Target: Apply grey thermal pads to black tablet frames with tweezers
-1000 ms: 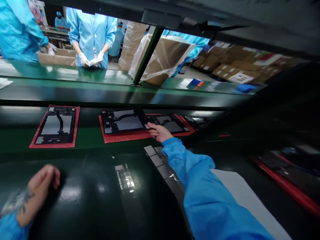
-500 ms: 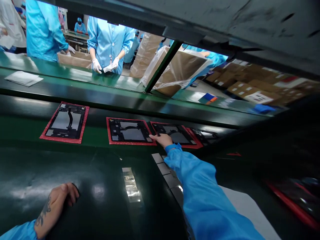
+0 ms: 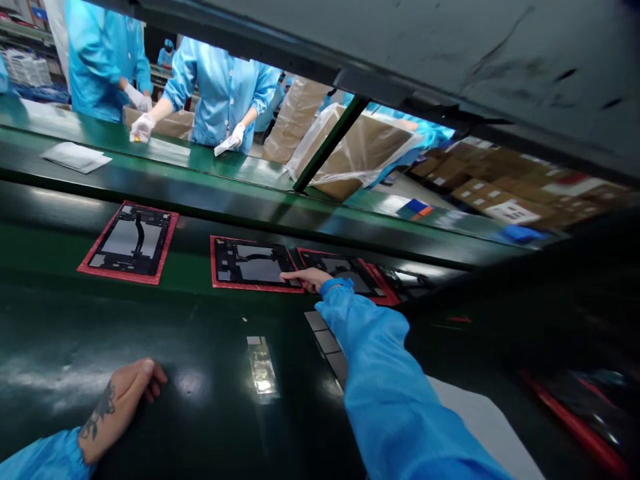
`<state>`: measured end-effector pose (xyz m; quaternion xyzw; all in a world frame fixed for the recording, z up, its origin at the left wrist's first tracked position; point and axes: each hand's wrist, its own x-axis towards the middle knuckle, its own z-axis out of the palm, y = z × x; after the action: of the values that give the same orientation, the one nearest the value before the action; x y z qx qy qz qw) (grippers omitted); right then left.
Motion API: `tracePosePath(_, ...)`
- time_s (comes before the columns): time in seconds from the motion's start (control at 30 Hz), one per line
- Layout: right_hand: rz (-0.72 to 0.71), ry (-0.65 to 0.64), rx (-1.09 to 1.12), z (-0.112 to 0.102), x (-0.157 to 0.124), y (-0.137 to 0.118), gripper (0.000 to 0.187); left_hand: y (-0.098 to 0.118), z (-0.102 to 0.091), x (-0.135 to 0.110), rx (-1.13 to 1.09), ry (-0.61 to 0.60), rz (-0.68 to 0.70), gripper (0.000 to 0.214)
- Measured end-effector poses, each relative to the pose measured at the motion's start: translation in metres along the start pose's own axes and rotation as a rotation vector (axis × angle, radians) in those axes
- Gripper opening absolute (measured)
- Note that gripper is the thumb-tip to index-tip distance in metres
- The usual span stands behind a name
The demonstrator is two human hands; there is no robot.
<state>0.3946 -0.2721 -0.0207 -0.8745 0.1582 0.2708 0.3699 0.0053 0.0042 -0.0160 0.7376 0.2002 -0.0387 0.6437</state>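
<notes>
Panel (image 3: 257,267), dark with a grey middle, lies flat on a red pad (image 3: 250,287) at the middle of the green belt (image 3: 30,247), beyond the near table (image 3: 200,413). Right hand (image 3: 310,279) reaches across to its right end, index finger stretched out over the near right part and the other fingers bent under; whether the fingertip presses or pinches the panel, I cannot tell. Left hand (image 3: 137,383) is at the near left, low over the table, fingers loosely bent and partly open, with nothing seen in it.

On the belt, a second panel (image 3: 131,239) lies on its own red pad to the left, well apart. To the right, a third panel (image 3: 353,272) lies just beside the first, partly hidden by the right hand. Between the hands, a shiny clear strip (image 3: 263,370) lies on the table. On the far side, a co-worker (image 3: 230,93) in blue, wearing white gloves, stands left of a box (image 3: 365,143) wrapped in plastic.
</notes>
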Motion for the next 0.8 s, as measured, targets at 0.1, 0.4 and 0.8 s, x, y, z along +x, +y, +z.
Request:
tracePosePath(0.1, 0.033, -0.095, 0.172, -0.011, -0.019, -0.006, 0.045, 0.009, 0.003, 0.004, 0.066, -0.018, -0.021, 0.056)
tracePosePath(0.4, -0.083, -0.437, 0.616, 0.043, -0.152, 0.005, 0.031, 0.077, 0.086, 0.084, -0.799, -0.310, -0.305, 0.040)
tracePosePath(0.8, -0.431, -0.608, 0.730, 0.028, -0.267, 0.108, 0.057, 0.050, 0.029, -0.030, -0.689, 0.085, -0.654, 0.079)
